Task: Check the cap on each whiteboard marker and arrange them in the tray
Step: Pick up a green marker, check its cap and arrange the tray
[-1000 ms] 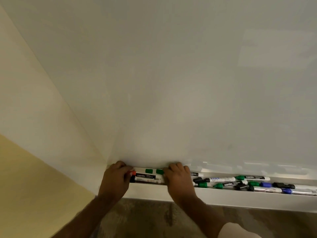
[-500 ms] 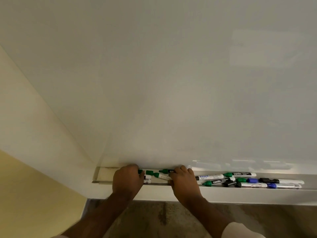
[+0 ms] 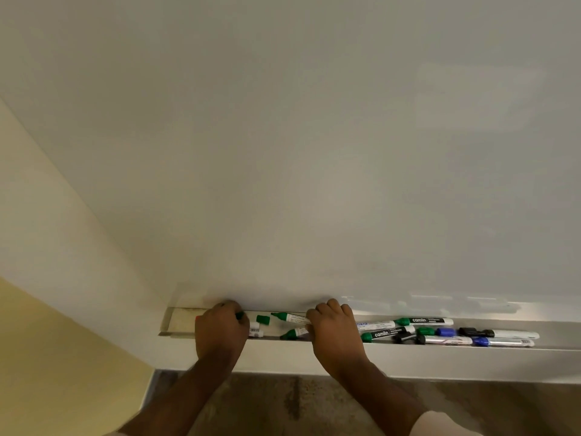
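Observation:
A long metal tray (image 3: 440, 360) runs under the whiteboard. My left hand (image 3: 220, 333) is curled over markers near the tray's left end, with a red tip (image 3: 198, 318) peeking out on its left side. My right hand (image 3: 334, 336) grips the rear ends of two green-capped markers, one at the back (image 3: 290, 317) and one at the front (image 3: 291, 333), caps pointing left. Between my hands lie a green cap end (image 3: 262, 319) and white marker ends (image 3: 256, 330). To the right sits a loose pile of green, black and blue markers (image 3: 446, 333).
The whiteboard (image 3: 314, 152) fills the upper view. A cream wall (image 3: 47, 247) and a yellow surface (image 3: 63, 372) close off the left. The tray's left end (image 3: 179, 322) is bare. A mottled floor (image 3: 283, 404) lies below.
The tight bunch of markers between my hands has come apart. Two green markers now lie slanted by my right hand. The tray's left end has come into view.

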Action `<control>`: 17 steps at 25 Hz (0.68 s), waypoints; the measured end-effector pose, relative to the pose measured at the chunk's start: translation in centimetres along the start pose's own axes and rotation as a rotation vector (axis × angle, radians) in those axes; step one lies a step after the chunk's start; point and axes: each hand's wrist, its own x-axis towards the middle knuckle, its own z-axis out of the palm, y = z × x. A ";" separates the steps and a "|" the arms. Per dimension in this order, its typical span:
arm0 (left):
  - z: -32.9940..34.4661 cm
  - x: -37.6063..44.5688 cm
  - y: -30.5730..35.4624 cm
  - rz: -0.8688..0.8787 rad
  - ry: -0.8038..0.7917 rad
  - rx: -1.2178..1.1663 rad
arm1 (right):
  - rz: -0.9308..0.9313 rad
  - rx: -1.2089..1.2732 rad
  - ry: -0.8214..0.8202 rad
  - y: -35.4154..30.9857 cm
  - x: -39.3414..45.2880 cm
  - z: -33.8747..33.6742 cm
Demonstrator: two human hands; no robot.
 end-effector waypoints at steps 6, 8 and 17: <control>-2.3 -0.8 0.9 0.024 0.053 -0.451 | -0.020 0.033 0.162 1.4 -1.3 -4.9; -4.5 -0.6 2.2 0.017 0.029 -0.647 | -0.037 0.078 0.256 2.1 -1.7 -7.2; -17.8 -2.1 11.8 0.291 -0.086 -1.207 | -0.224 0.314 0.532 4.3 -2.7 -21.6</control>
